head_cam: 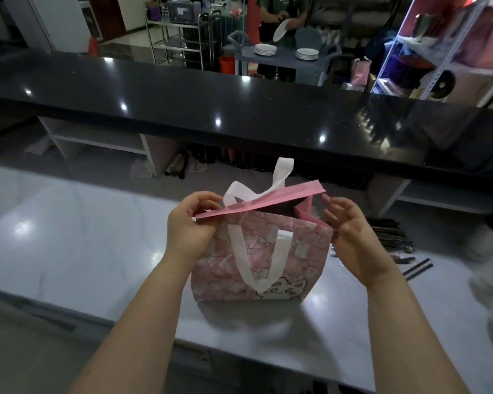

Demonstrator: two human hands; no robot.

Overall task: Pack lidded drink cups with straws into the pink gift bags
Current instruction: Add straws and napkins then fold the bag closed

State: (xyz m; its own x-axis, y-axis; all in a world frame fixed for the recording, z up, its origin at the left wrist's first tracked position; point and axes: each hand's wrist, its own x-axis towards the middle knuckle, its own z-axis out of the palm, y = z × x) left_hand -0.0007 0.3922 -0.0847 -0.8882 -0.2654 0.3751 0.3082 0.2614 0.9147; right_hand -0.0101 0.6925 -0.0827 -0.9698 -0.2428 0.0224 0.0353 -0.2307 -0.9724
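A pink gift bag (pixel 296 251) with a cartoon print and white ribbon handles stands upright on the pale marble counter (pixel 69 237). My left hand (pixel 190 226) pinches the left end of the bag's far top edge and pulls it back, so the mouth gapes. My right hand (pixel 353 237) hovers at the bag's right top corner with fingers spread and relaxed, gripping nothing. A loose pile of dark wrapped straws (pixel 390 234) lies on the counter just right of the bag. No drink cup is in view.
A raised black glossy ledge (pixel 239 109) runs across behind the counter. Blurred white objects (pixel 487 268) sit at the counter's right edge. Beyond the ledge a person handles plates at a grey cart (pixel 279 55), with metal shelving at the right.
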